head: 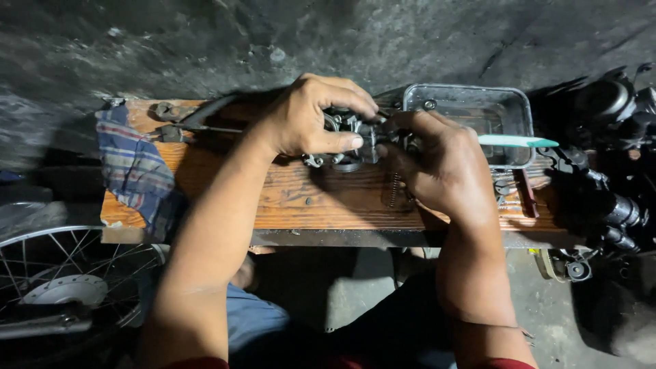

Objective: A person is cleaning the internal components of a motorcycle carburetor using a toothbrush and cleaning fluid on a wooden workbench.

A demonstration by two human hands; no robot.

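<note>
Both hands hold a small grey metal engine part [350,140], like a carburettor, just above a wooden bench top [273,195]. My left hand [311,116] wraps over its top and left side, thumb pressed along the front. My right hand [437,167] grips its right end, fingers curled around it, and a teal-handled tool [516,141] sticks out to the right past this hand. Much of the part is hidden under my fingers. A small spring [394,188] lies on the wood below the part.
A clear plastic tray [478,102] sits at the back right of the bench. A striped cloth [137,171] hangs over the left end, with dark metal tools [184,119] behind it. A spoked wheel [68,273] stands lower left; black engine parts [601,171] crowd the right.
</note>
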